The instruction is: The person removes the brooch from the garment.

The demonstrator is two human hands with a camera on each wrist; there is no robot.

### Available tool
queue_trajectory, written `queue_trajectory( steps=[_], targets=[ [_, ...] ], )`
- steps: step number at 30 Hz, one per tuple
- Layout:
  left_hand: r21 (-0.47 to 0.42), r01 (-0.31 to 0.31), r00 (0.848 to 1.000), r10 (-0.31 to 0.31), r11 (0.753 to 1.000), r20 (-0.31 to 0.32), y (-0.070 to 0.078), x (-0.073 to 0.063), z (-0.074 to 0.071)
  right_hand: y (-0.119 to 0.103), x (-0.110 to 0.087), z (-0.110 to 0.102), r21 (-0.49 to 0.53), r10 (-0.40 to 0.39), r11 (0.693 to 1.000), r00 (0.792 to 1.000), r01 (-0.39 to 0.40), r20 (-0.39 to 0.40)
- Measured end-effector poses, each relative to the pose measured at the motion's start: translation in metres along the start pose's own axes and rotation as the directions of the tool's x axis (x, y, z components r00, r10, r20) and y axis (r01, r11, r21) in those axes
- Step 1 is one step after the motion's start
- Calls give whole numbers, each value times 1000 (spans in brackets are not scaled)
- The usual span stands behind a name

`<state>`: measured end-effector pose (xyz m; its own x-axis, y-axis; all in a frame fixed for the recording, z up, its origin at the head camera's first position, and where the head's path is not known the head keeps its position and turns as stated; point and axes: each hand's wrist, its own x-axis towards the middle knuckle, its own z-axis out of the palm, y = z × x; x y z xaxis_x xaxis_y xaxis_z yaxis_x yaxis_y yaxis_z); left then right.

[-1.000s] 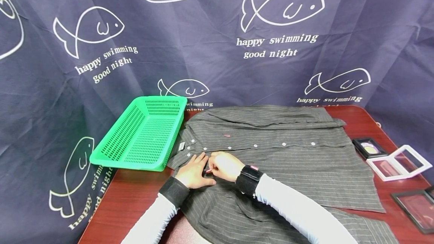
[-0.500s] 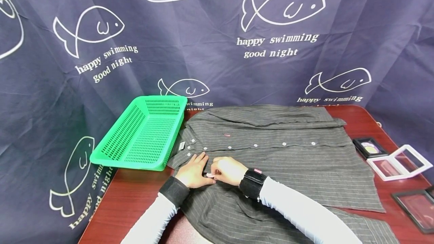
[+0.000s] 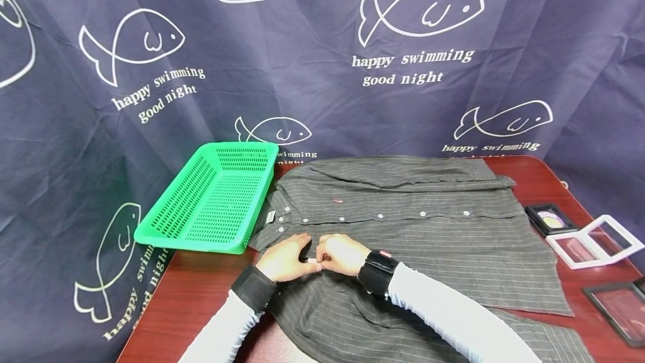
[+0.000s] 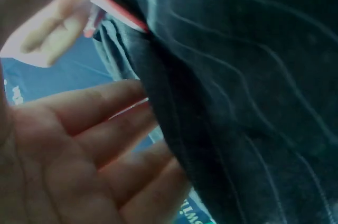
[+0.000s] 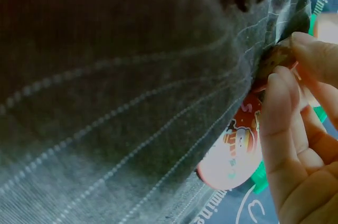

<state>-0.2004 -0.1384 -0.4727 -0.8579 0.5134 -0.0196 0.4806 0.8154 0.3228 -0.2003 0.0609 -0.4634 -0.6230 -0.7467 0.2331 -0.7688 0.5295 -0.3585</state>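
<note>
A dark grey pinstriped shirt lies spread on the table, collar to the left and white buttons along its front. My right hand pinches a small flat thing between thumb and fingertips, low on the shirt's near chest. In the right wrist view, a red and pink rounded piece with a cartoon print shows beyond the cloth edge. A red-edged strip shows in the left wrist view; its kind is unclear. My left hand rests on the shirt, fingers extended, thumb reaching toward the pinched thing.
A green plastic basket stands at the left beside the collar. On the right lie a small black case, an open white-framed case and a dark-framed one. A printed curtain hangs behind the table.
My right hand has moved slightly down and right with the small thing. The left hand has shifted a little left, its fingertips now lower on the cloth.
</note>
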Motion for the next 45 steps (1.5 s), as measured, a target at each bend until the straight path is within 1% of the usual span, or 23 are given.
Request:
queue_trajectory(
  steps=[2, 5, 9, 11, 16, 20, 27, 31, 37, 42, 45],
  targets=[
    [-3, -35, 998, 35, 999, -47, 2, -1, 0, 1, 0, 0, 2, -8, 1000, 1000, 8, -5],
    [-18, -72, 994, 70, 997, -79, 6, -3, -1, 1, -1, 0, -5, -27, 1000, 999, 27, -24],
    [-25, -94, 991, 91, 995, -95, 9, -4, -1, 0, -2, -1, -10, -31, 999, 999, 31, -28],
    [-10, -104, 989, 103, 994, -102, 9, -3, 0, 0, -2, -1, -4, -28, 1000, 999, 28, -23],
    [4, -113, 988, 113, 994, -104, 9, -3, 1, 2, -2, -1, 21, -20, 1000, 1000, 20, -8],
    [7, -120, 987, 120, 993, -109, 9, -3, 1, 5, -2, -3, 32, 2, 999, 1000, -2, -14],
    [44, -173, 972, 178, 984, -150, 11, -3, 0, 7, -4, -7, -6, -12, 1000, 999, 12, -45],
    [52, -160, 974, 167, 986, -156, 12, -3, 1, 5, -5, -6, -23, -20, 1000, 999, 19, -45],
    [83, -133, 980, 144, 988, -135, 11, -3, 6, 4, -5, -3, -51, -52, 997, 998, 50, -38],
    [85, -126, 981, 137, 988, -136, 9, -2, 8, 3, -4, 1, -76, -86, 994, 996, 84, -26],
    [87, -124, 980, 136, 988, -148, 9, -2, 10, 4, -4, 4, -85, -115, 990, 993, 113, -21]
  ],
)
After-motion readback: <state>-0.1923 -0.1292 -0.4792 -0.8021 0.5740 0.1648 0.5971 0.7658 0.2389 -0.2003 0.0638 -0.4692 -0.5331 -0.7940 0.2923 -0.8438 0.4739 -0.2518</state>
